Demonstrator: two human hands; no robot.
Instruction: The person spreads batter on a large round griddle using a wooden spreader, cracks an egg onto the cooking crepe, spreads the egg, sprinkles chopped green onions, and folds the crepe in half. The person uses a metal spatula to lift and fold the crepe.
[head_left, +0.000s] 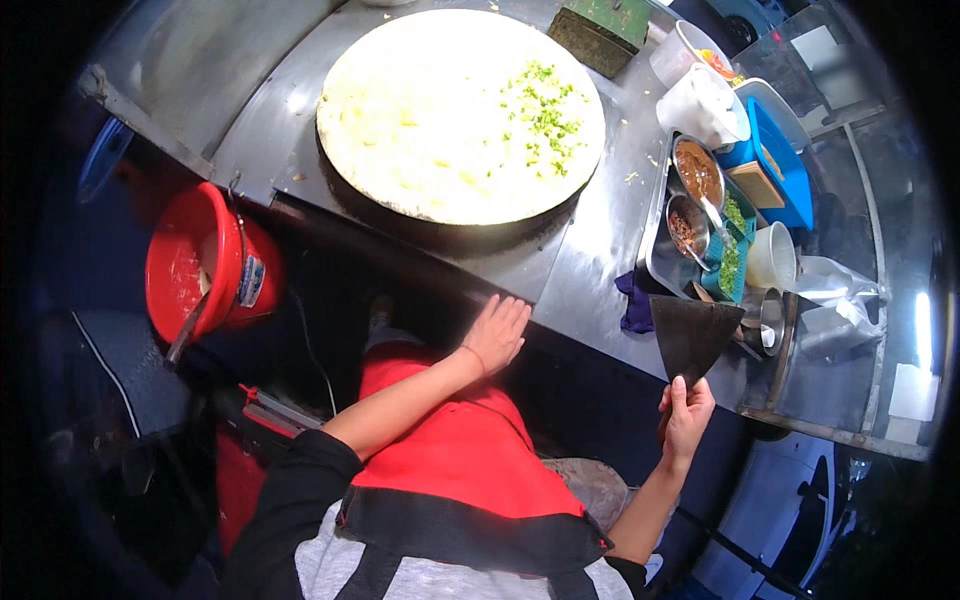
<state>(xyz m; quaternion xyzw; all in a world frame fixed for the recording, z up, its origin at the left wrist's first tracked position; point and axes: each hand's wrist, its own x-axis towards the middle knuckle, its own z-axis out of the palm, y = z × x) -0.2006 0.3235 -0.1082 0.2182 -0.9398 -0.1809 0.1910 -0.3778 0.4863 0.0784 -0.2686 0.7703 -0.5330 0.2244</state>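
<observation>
My right hand (688, 418) grips the handle of a wide triangular metal scraper (693, 337), its dark blade raised at the counter's front right. My left hand (496, 335) holds nothing and rests flat on the front edge of the steel counter. Beyond it lies a large round griddle, covered by a thin pale crepe (427, 97). Chopped green onion (546, 116) is scattered over the crepe's right side. Strong glare washes out much of the crepe's surface.
A steel tray (654, 251) holds a bowl of brown sauce (697, 171), a bowl of chili sauce (684, 229) and green baskets of chopped greens (729, 266). A purple cloth (635, 304) lies beside it. At left hangs a red bucket (259, 247) with a ladle (187, 330).
</observation>
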